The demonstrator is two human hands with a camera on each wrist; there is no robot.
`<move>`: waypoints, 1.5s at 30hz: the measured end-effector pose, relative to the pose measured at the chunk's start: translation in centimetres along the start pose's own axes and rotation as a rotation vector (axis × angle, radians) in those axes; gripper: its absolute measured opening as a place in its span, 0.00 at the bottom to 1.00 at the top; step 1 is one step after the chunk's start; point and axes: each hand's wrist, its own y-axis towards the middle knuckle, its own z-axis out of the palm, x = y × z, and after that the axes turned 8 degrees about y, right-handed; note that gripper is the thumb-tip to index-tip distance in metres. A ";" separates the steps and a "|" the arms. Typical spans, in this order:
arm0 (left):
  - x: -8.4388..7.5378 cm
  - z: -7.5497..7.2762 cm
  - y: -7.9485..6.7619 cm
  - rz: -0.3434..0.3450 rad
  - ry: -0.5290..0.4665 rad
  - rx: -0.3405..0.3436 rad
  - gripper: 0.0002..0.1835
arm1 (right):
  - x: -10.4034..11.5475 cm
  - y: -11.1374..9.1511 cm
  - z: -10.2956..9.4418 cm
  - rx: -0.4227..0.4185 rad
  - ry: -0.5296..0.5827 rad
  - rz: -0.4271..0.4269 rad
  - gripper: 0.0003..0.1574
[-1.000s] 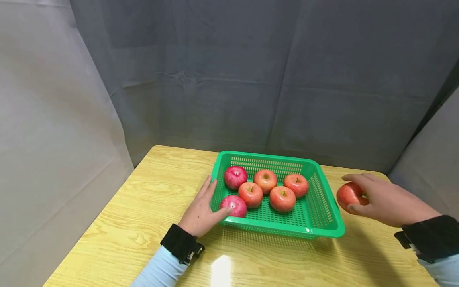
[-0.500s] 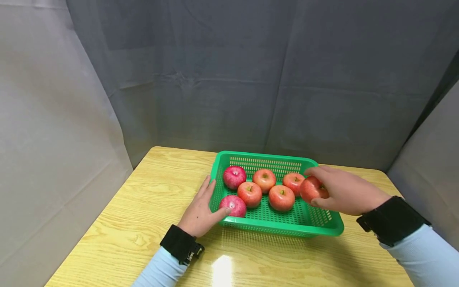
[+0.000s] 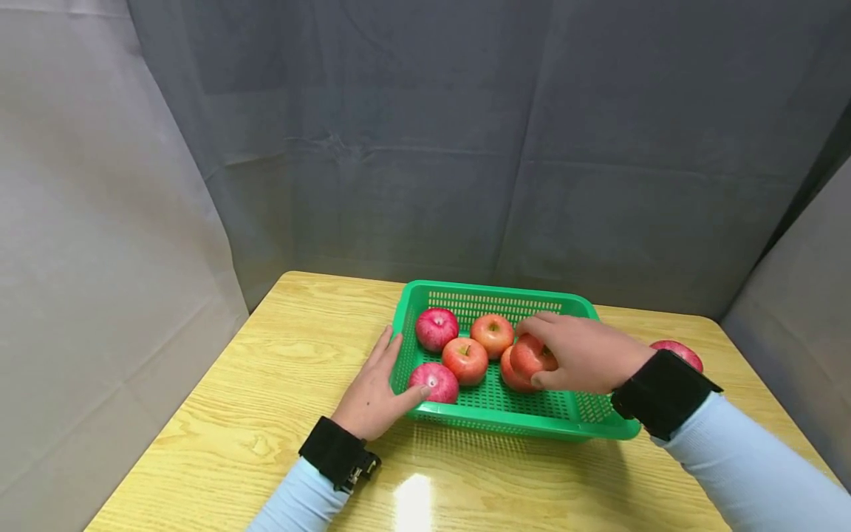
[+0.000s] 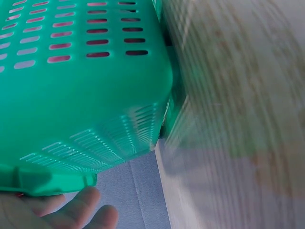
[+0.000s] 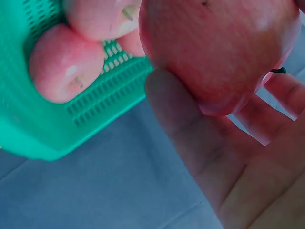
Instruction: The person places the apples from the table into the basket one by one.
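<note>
A green plastic basket (image 3: 518, 424) with slotted walls stands on the table and has several apples in it. My right hand (image 3: 585, 353) grips a red apple (image 3: 532, 356) over the basket's right half, thumb on the near side and fingers on the far side. In the right wrist view this apple (image 5: 219, 47) shows large, with its dark stem toward the fingers. The held apple partly covers another apple (image 3: 510, 375) below it. My left hand (image 3: 372, 395) lies along the basket's left end, fingers extended, thumb over the near-left corner by a dark pink apple (image 3: 435, 382).
Another dark pink apple (image 3: 678, 353) lies on the table right of the basket, partly behind my right wrist. The wooden table (image 3: 266, 369) ends at a grey cloth backdrop (image 3: 412, 148). Pale cloth walls (image 3: 100, 258) flank it.
My right hand has carried the apple leftward from beyond the basket's right side to over the apples inside. The dark pink apple on the right has come into sight. My left hand has stayed put.
</note>
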 end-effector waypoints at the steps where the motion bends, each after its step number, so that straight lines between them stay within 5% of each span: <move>1: 0.0 0.0 0.0 0.002 0.000 0.000 0.49 | 0.1 0.2 0.2 0.009 0.003 0.007 0.33; 26: -0.3 0.4 0.4 0.000 0.006 0.015 0.49 | 0.9 2.8 4.0 0.124 -0.015 -0.077 0.30; 45: -0.2 0.4 0.4 -0.008 -0.002 0.008 0.49 | 1.4 3.7 5.5 0.099 -0.065 -0.194 0.23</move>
